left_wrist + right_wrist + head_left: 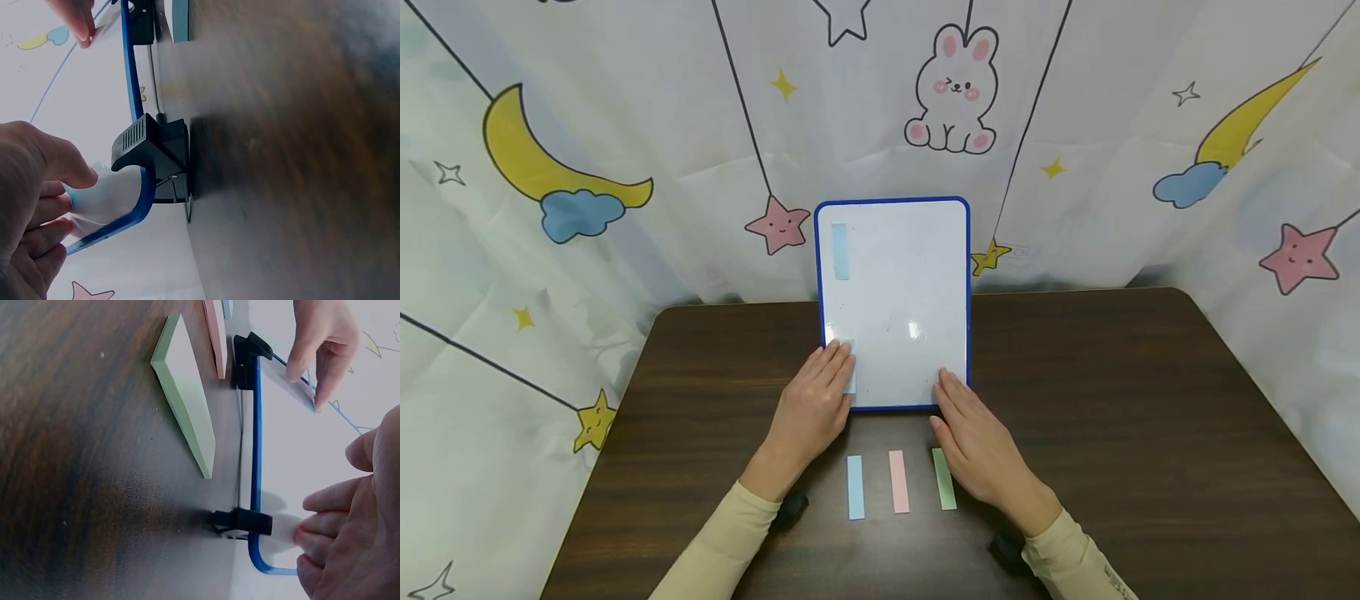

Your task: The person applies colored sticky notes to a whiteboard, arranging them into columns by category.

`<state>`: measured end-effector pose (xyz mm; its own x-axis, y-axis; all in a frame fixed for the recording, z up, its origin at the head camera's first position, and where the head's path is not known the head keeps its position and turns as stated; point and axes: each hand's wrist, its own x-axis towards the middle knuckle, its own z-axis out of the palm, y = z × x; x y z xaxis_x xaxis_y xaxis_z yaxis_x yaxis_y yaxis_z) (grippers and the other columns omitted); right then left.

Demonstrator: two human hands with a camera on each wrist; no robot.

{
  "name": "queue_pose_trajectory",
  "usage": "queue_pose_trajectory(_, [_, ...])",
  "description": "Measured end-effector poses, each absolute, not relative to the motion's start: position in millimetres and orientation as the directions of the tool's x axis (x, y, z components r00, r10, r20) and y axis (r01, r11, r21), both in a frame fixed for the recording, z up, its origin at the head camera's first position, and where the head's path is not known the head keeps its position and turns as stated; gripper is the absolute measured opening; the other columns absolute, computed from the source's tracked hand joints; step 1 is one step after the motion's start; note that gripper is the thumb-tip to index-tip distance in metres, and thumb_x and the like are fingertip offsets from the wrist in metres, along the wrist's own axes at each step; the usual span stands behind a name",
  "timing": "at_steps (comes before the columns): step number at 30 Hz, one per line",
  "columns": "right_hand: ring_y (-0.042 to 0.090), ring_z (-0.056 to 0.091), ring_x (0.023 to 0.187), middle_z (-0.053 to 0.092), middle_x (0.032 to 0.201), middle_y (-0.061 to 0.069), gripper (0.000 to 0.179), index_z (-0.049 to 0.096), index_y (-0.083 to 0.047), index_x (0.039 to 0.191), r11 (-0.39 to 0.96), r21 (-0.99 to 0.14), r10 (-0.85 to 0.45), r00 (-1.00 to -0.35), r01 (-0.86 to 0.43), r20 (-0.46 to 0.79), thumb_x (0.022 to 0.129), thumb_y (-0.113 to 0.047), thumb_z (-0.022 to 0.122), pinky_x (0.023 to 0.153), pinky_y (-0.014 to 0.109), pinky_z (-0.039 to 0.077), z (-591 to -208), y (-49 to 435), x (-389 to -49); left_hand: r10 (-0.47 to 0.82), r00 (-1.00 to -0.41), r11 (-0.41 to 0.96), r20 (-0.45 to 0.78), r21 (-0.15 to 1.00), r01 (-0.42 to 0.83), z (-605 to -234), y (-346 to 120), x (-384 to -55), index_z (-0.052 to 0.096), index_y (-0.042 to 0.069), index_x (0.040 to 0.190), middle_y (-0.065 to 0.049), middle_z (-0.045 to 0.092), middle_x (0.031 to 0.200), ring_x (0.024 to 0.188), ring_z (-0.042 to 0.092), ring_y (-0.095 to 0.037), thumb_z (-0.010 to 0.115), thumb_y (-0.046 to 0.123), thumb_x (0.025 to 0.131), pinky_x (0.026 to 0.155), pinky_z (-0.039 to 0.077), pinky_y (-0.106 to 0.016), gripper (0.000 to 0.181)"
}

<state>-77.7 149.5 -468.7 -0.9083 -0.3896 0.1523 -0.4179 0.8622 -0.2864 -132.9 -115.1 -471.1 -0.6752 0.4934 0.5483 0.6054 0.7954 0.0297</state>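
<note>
A white board (895,292) with a blue frame stands upright. My left hand (814,404) rests its fingertips on a light blue sticky strip (851,382) at the board's lower left, partly covering it. The thumb (78,169) sits apart from those fingers in the left wrist view. Another light blue strip (840,251) is stuck at the upper left. Fingers extended, my right hand (981,446) touches the lower right of the board and holds nothing. On the table lie a blue sticky pad (856,487), a pink one (898,482) and a green one (943,479), the last beside the right hand.
Black clips (153,147) (244,520) grip the board's bottom edge near its corners. Beneath is a dark wooden table (1112,417). A white curtain (1075,100) printed with stars, moons and a rabbit hangs behind.
</note>
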Motion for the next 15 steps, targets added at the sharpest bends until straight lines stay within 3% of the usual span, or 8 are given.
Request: queue_pose_trajectory(15, [0.025,0.026,0.151,0.025,0.162,0.011,0.055,0.036,-0.002,0.15,0.859,-0.289,-0.395,-0.906,-0.424,0.154,0.104,-0.032,0.04,0.121,0.047,0.031,-467.6,149.6,-77.1,0.507,-0.697,0.8,0.507,0.024,0.599,-473.9,-115.3,-122.9,0.064,0.001,0.128,-0.014,0.062,0.136,0.13,0.057,-0.028,0.07,0.01,0.085,0.113,0.044,-0.041,0.044])
